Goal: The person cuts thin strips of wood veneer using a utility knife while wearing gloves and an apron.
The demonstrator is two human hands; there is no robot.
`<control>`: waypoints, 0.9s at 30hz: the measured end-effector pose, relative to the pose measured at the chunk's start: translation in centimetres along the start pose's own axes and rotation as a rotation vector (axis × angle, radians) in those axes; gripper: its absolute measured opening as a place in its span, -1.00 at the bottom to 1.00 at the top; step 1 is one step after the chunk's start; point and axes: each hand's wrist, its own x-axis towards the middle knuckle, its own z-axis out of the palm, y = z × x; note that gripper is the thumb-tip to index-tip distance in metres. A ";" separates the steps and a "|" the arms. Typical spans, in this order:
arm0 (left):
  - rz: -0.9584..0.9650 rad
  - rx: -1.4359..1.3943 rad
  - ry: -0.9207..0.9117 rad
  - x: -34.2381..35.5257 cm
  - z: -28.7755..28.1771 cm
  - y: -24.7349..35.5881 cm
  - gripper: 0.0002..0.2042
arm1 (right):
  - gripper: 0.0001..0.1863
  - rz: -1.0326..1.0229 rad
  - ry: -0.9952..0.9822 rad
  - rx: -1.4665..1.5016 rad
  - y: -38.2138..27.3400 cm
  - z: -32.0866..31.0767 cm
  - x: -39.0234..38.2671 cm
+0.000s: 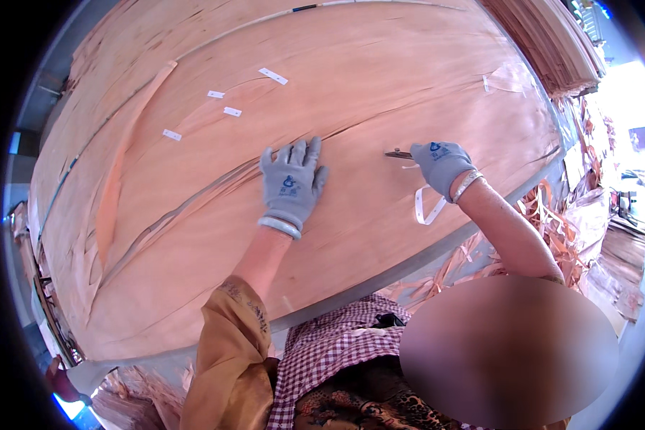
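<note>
A large, thin sheet of pinkish wood veneer (351,193) is spread over the table in front of me. My left hand (292,183), in a grey glove, lies flat on it with the fingers out, at a long dark split (193,201) in the veneer. My right hand (441,167), gloved too, is closed around a small dark pointed metal tool, perhaps a knife or scissors (399,153); its handle is hidden in the fist. A looped strip of white perforated tape (428,208) hangs below this hand.
Several short white tape pieces (273,76) lie on the far part of the sheet. A loose veneer strip (122,158) curls up at the left. Stacked veneer sheets (548,43) stand at the far right, with torn scraps (552,222) beyond the table's grey edge (380,278).
</note>
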 end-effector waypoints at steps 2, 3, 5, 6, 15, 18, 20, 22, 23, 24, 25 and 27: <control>-0.022 0.022 -0.016 -0.2 -0.1 -0.1 -0.56 | -0.83 0.016 -0.035 0.012 -0.2 -0.6 0.2; -0.034 0.033 -0.025 -0.3 -0.1 -0.2 -0.57 | -0.83 0.023 -0.053 0.017 -0.3 -0.8 0.4; -0.032 0.034 -0.025 -0.3 0.2 -0.3 -0.57 | -0.83 -0.051 -0.025 0.153 0.9 -0.5 0.5; -0.032 0.035 -0.026 -0.4 0.3 -0.4 -0.58 | -0.83 -0.090 -0.011 0.220 1.5 -0.4 0.7; -0.024 0.105 -0.047 -0.1 0.3 0.0 -0.58 | -0.85 -0.167 0.008 1.623 -4.1 -0.9 7.8; -0.038 0.045 -0.117 0.1 0.0 0.1 -0.57 | -0.82 -0.082 0.010 1.443 -5.0 -0.1 9.0; 0.020 0.020 -0.021 0.0 0.7 -0.2 -0.56 | -0.81 -0.106 0.027 1.380 -5.5 -0.3 9.1; 0.083 -0.039 0.037 1.0 1.6 0.4 -0.55 | -0.82 -0.083 0.030 1.389 -5.4 0.0 9.5; 0.115 -0.085 0.047 2.1 2.1 1.2 -0.54 | -0.83 -0.066 0.037 1.392 -5.0 0.2 9.6; 0.150 -0.132 0.056 2.9 2.4 2.0 -0.54 | -0.81 -0.077 0.076 1.334 -4.8 0.6 9.8; 0.098 -0.126 0.019 3.1 3.8 2.0 -0.53 | -0.80 -0.089 0.117 1.270 -5.1 0.6 10.1; 0.101 -0.138 0.003 3.5 4.0 2.3 -0.54 | -0.75 -0.054 0.172 1.170 -4.7 1.3 10.2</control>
